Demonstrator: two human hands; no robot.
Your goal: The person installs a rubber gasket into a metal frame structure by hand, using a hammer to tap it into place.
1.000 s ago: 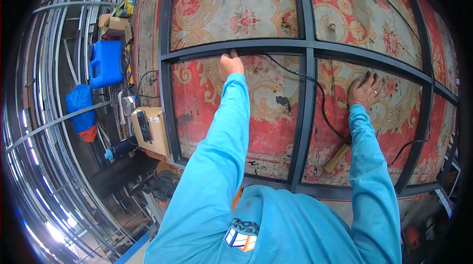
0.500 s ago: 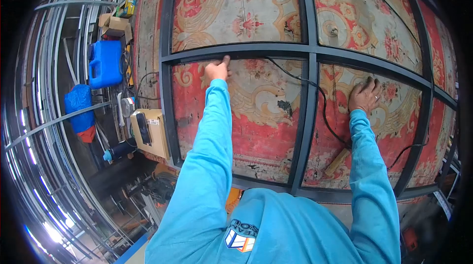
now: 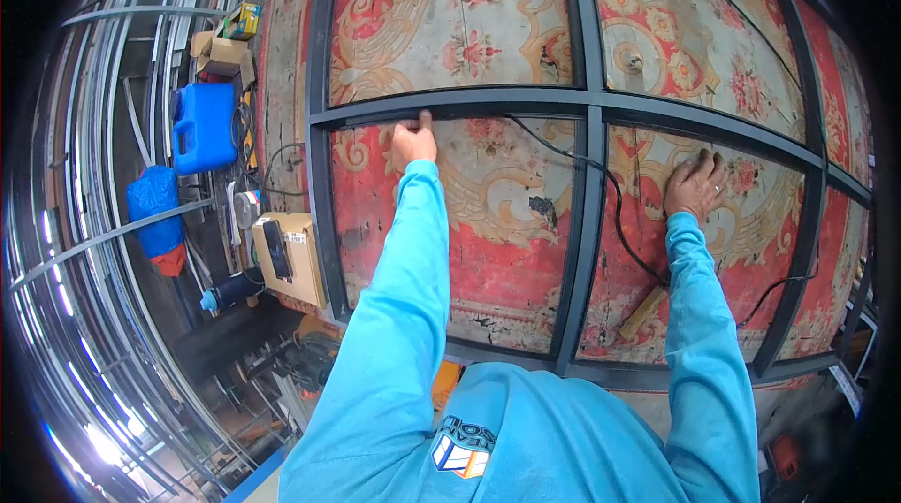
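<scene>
A dark grey metal frame (image 3: pixel 450 100) with several square openings lies on a worn surface with a red and cream floral pattern (image 3: pixel 507 278). My left hand (image 3: pixel 414 140) is at the lower edge of the frame's long crossbar, its fingers curled in and one finger pointing up against the bar. Whether anything small is in it cannot be made out. My right hand (image 3: pixel 695 186) rests flat on the patterned surface inside the opening to the right, fingers spread, holding nothing. A black cable (image 3: pixel 617 203) runs between the hands, over an upright bar.
On the left are a blue jug (image 3: pixel 205 128), a blue bag (image 3: pixel 155 212), a cardboard box (image 3: pixel 298 264) with a dark phone-like object, and a dark bottle (image 3: pixel 235 289). A small wood piece (image 3: pixel 642 312) lies near the cable. Long metal bars (image 3: pixel 84 156) fill the far left.
My left hand has shifted very slightly left along the crossbar. My right hand stays in nearly the same place.
</scene>
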